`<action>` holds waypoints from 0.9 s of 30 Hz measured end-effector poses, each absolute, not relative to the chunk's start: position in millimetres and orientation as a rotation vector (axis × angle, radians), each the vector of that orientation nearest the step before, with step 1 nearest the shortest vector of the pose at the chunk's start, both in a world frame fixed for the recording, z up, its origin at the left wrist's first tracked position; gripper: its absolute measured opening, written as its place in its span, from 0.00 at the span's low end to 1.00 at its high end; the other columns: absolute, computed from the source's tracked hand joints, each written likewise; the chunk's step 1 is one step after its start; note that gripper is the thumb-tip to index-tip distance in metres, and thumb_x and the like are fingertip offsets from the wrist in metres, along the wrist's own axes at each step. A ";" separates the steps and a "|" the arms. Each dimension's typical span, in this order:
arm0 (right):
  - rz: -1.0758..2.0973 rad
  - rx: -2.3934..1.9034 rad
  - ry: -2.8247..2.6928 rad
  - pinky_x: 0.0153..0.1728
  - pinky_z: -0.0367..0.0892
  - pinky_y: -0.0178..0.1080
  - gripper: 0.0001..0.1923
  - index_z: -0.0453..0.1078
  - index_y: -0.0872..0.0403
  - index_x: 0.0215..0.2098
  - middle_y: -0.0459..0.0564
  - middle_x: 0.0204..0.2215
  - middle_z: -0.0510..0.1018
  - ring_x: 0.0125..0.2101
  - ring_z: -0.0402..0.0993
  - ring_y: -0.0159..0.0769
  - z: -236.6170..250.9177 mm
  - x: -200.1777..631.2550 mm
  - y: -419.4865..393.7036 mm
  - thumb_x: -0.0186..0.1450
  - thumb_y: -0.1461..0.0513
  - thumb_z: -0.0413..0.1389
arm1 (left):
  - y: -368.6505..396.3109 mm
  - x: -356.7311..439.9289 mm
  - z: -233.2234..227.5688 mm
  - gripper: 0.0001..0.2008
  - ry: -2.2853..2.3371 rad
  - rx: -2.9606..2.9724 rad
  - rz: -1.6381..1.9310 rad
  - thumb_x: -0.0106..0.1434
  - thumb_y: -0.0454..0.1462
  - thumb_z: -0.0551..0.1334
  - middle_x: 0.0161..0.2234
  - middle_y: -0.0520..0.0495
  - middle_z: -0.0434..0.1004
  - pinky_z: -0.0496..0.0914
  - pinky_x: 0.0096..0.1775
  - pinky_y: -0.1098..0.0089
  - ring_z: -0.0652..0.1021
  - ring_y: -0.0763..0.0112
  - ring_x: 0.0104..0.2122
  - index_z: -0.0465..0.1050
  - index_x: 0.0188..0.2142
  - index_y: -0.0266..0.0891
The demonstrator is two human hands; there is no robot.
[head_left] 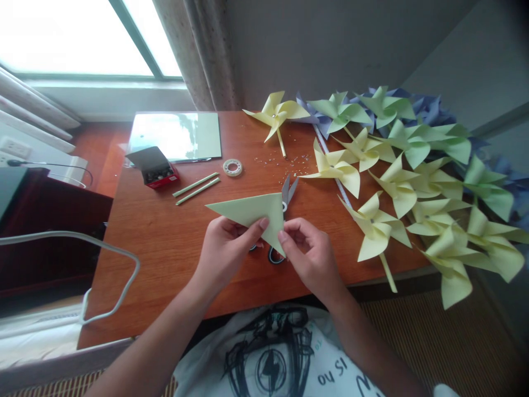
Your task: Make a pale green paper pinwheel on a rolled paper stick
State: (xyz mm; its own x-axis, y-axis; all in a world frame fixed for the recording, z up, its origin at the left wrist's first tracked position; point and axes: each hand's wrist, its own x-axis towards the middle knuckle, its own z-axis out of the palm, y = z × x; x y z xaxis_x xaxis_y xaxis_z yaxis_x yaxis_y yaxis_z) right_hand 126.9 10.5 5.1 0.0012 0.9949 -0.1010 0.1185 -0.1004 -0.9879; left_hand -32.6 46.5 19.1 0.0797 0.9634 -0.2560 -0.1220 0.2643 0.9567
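Observation:
A pale yellow-green paper folded into a triangle (252,212) is held just above the wooden table (165,242). My left hand (225,251) pinches its lower edge with thumb on top. My right hand (308,251) pinches the bottom corner of the same triangle. Under the paper lie scissors (288,193), their blades pointing away from me and their handles partly hidden by the paper and my hands.
Many yellow, green and blue paper pinwheels (409,176) pile over the table's right side. Two pale green sticks (197,188), a tape roll (232,167), a red open box (159,173), a stack of paper sheets (176,135) and small scattered pins (281,161) lie farther back.

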 end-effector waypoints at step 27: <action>0.383 -1.545 -2.062 0.45 0.70 0.45 0.05 0.74 0.55 0.37 0.53 0.37 0.76 0.40 0.70 0.42 -9.7 146.5 -11.6 0.69 0.66 0.56 | 55.3 -51.9 3.3 0.08 1.191 0.766 1.246 0.58 0.39 0.73 0.27 0.50 0.81 0.71 0.27 0.77 0.76 0.74 0.26 0.80 0.32 0.37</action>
